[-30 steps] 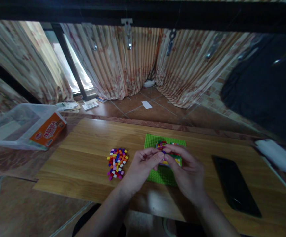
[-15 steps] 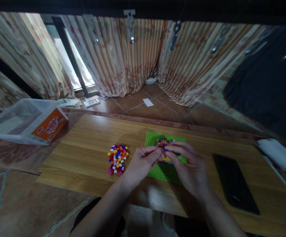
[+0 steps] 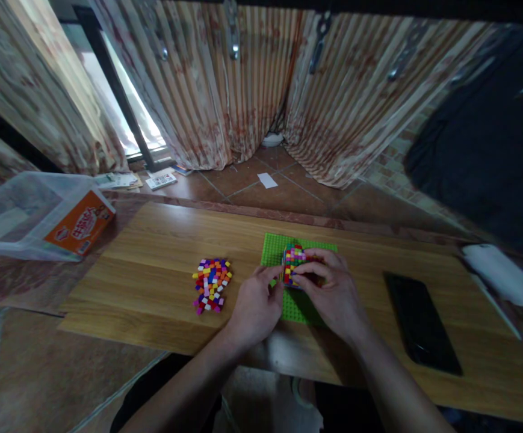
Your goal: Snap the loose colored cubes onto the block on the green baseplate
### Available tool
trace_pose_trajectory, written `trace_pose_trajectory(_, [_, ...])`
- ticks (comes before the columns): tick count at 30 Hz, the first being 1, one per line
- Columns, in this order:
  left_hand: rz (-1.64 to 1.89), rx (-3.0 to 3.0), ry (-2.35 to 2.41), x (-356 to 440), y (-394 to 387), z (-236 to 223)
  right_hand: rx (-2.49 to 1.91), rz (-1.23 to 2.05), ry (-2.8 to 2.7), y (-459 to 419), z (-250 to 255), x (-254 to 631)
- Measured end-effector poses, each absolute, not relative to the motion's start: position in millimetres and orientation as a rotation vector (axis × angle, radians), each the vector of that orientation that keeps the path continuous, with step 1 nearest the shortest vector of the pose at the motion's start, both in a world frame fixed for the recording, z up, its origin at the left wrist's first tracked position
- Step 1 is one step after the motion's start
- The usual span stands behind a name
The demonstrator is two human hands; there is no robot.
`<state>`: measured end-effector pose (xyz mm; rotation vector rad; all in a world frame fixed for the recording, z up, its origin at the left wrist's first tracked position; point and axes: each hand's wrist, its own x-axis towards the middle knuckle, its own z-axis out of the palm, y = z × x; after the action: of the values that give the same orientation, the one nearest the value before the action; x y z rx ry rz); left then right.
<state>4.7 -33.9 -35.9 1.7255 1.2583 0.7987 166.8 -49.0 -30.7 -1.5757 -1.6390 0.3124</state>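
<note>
A small build of multicoloured toy bricks (image 3: 292, 257) sits on a green studded baseplate (image 3: 295, 311). My left hand (image 3: 259, 304) has its fingers curled at the build's left side, with the index fingertip against its edge. From the right, my right hand (image 3: 333, 291) reaches over the build. Its thumb and index finger are pinched together above the top bricks, on what looks like a tiny dark blue brick, while the other fingers cover the build's right part. Left of the baseplate lies a loose heap of small coloured bricks (image 3: 211, 285) on the wooden board.
A black phone-like slab (image 3: 421, 322) lies on the wooden table (image 3: 153, 270) to the right, with a white object (image 3: 505, 273) beyond it. A clear plastic bin (image 3: 30, 210) with an orange label stands at far left. Striped curtains (image 3: 198, 90) hang behind.
My left hand has parted from the right fingertips and moved down to the build's left side. My right fingers now press lower over the top bricks. The view has tilted slightly downward.
</note>
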Motion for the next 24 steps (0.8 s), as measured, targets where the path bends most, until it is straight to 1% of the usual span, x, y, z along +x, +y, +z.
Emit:
trace_pose_trajectory(12, [0.702,1.874,1.314,13,-44,-33,-1.549,0.298,-1.609,-46,-36,168])
trace_pose_trajectory(24, [0.585,2.048,1.402,18,-49,-40,-1.566,0.319,-1.599,-42,-34,165])
